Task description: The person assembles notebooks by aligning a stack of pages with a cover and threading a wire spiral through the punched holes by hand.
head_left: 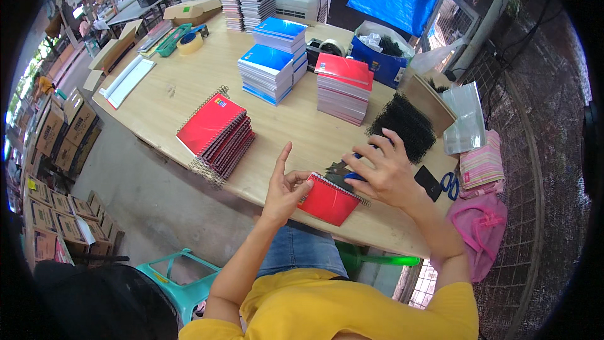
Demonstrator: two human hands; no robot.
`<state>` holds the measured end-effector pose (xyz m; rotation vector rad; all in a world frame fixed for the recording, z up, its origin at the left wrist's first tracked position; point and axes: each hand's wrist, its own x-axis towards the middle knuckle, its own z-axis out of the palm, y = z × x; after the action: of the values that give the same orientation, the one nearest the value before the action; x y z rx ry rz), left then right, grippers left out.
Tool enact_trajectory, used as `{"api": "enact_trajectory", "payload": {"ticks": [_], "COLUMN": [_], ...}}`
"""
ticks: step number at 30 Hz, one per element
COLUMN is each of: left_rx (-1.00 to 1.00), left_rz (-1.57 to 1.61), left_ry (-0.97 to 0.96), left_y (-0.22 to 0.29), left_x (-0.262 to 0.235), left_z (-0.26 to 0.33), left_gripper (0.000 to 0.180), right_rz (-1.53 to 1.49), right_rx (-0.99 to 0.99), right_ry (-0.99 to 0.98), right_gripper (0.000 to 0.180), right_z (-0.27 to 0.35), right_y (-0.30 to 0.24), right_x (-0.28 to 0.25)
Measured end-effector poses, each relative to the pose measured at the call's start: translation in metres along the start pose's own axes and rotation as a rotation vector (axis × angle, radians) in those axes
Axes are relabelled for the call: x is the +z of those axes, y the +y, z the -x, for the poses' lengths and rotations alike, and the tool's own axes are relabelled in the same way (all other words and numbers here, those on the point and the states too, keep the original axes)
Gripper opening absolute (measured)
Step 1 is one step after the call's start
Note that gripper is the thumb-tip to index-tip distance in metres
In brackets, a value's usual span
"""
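A small red spiral notebook (331,203) lies near the table's front edge, its wire coil along the far side. My left hand (288,190) pinches its left corner between thumb and fingers, the index finger stretched away. My right hand (385,171) is curled around the blue handles of a pair of pliers (354,176); its dark metal jaws point left, just beyond the coil. Part of the tool is hidden by my fingers. To the left stands a stack of coiled red notebooks (217,127), wire ends sticking out.
Uncoiled red booklets (343,91) and blue booklets (270,63) stand in piles farther back. Black coils (404,127) lie at the right, near scissors (449,184), a dark phone-like slab (428,184) and a pink striped cloth (481,165). A turquoise stool (182,280) stands at lower left.
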<state>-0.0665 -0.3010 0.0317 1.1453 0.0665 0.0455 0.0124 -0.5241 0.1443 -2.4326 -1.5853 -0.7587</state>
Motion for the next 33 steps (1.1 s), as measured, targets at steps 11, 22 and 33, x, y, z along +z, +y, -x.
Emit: {"api": "enact_trajectory", "payload": {"ticks": [11, 22, 33], "left_rx": [-0.014, 0.411, 0.551], "left_rz": [-0.027, -0.790, -1.028], "left_ry": [0.042, 0.230, 0.817], "left_y": [0.002, 0.060, 0.167], "left_x": [0.003, 0.006, -0.145], "left_z": [0.004, 0.016, -0.019], "left_gripper": [0.096, 0.033, 0.028], "right_rz": [0.190, -0.653, -0.707], "right_rx": [-0.379, 0.427, 1.064], "right_ry": [0.043, -0.025, 0.218], "right_gripper": [0.018, 0.031, 0.033], "right_z": [-0.022, 0.001, 0.159], "right_y": [0.005, 0.005, -0.001], "right_x": [0.013, 0.001, 0.036]}}
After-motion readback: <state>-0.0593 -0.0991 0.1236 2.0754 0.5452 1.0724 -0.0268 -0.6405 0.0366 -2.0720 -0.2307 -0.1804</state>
